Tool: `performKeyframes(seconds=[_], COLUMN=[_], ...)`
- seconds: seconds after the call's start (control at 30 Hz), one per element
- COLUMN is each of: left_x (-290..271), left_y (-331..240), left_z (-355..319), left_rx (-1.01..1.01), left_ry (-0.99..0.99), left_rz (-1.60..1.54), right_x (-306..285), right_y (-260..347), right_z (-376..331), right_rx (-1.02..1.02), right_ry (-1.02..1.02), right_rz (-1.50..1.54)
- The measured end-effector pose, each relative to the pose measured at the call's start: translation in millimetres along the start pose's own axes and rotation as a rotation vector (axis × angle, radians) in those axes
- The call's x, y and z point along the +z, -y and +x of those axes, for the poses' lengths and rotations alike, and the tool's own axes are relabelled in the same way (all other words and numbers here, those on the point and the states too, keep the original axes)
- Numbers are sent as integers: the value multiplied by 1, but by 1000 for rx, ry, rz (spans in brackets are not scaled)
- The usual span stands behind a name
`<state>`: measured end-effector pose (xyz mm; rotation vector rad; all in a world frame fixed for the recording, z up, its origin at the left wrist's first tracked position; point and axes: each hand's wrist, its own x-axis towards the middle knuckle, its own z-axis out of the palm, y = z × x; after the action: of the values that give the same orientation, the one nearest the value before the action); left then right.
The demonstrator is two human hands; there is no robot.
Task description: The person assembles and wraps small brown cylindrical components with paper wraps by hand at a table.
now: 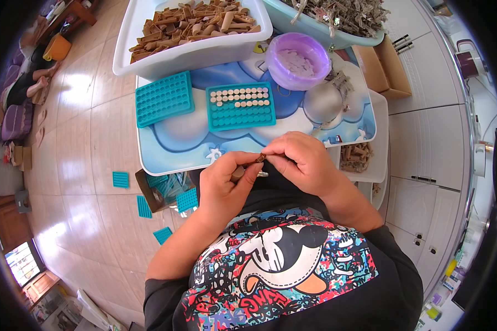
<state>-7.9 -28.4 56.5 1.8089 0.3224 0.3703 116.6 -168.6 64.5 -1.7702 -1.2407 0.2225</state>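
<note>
My left hand [226, 179] is closed, with a short brown roll [237, 175] tucked in its fingers. A small dark brown piece [260, 158] is pinched between its thumb and fingertips. My right hand [298, 163] meets it from the other side, thumb and forefinger closed on the same piece. Both hands are in front of the table's near edge. Beyond them, a teal tray with round wells [241, 118] has white round discs [252, 96] in its far rows, with a gap in the third row. The rest of that tray's wells show teal.
Left of it lies another teal tray [164, 98]. A white bin [190, 62] of brown rolls and curls, a purple bowl [298, 80] of whitish pieces and a basin [337, 36] of dried plants stand behind. Small teal trays [120, 179] lie on the floor.
</note>
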Motion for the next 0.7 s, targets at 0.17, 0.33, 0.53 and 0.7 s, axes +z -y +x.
performKeyframes(seconds=[0.17,0.33,0.53,0.7], left_x=[1,0,3,0], left_y=[3,4,10,12], left_z=[-1,-3,-5,3], left_rx=[-20,-41,99,381], left_ry=[-33,-38,-80,-89], left_rz=[26,12,38,160], right_x=[4,9,12,14], right_y=[3,2,8,7], right_z=[1,-1,-8,-4], right_rx=[-77,-109,243,174], right_ry=[-42,-61,-85,-111], right_rz=[-28,-97,272,150])
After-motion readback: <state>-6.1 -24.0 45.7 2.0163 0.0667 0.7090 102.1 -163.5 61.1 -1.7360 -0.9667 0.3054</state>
